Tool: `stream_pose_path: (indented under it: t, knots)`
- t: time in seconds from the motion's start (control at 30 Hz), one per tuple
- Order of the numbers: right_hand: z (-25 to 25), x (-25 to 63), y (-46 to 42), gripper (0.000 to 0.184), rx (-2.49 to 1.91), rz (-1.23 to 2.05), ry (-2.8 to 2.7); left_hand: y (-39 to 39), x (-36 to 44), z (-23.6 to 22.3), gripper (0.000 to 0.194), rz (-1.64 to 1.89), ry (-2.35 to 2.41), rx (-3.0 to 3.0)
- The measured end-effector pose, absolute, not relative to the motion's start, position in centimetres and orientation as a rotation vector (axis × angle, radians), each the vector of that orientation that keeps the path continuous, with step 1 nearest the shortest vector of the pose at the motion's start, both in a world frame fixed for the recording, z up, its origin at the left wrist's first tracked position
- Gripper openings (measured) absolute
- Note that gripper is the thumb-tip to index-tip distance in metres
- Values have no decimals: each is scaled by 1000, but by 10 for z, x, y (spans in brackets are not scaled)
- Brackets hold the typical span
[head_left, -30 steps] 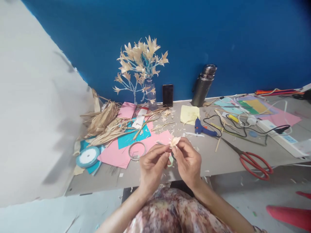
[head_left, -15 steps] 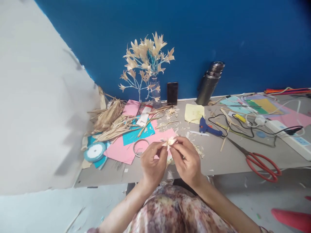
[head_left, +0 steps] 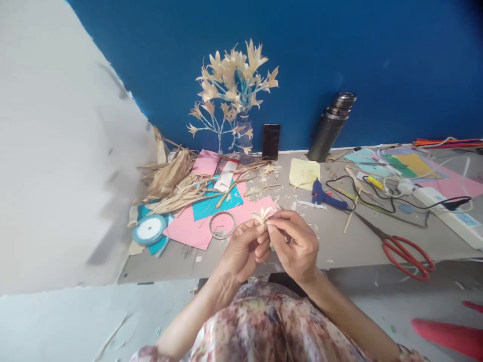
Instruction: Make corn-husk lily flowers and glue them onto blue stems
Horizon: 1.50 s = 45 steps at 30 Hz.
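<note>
Both my hands meet over the near edge of the grey table (head_left: 339,246). My left hand (head_left: 241,251) and my right hand (head_left: 296,244) pinch a small cream husk flower (head_left: 263,214) between their fingertips, petals pointing up. The fingers of both hands are closed on its base. Just beyond lie pink paper sheets (head_left: 188,231) and a clear tape ring (head_left: 222,224).
A vase of cream husk flowers (head_left: 236,85) stands at the blue wall, with a phone (head_left: 270,141) and a steel flask (head_left: 331,125) beside it. Dried husks (head_left: 169,178) pile at left. A blue glue gun (head_left: 326,197), cables, a power strip (head_left: 449,213) and red scissors (head_left: 403,250) lie right.
The hands drew closer together around the flower, the left fingers curling in. The view shifted a little so the table things sit higher and further right.
</note>
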State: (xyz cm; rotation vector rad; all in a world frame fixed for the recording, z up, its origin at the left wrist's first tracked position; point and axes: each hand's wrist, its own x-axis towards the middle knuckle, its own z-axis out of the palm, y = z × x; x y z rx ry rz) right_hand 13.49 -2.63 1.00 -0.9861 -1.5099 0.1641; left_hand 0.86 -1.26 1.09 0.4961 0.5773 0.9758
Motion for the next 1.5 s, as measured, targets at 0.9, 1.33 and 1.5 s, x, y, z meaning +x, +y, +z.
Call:
stream_pose_path:
  t: [0.9,1.33,1.5]
  knots:
    - [-11,138,-26,16,-1105,601,-1368,-13,19,-34,35,1686,1166,2238]
    - [-9,147,-25,13,-1011,318,-1445,-31,-3,-16,23,1440,875,1566]
    - [-5,144,-25,15,-931,177,-1635,-25,-1,-10,29,1344,862,1248]
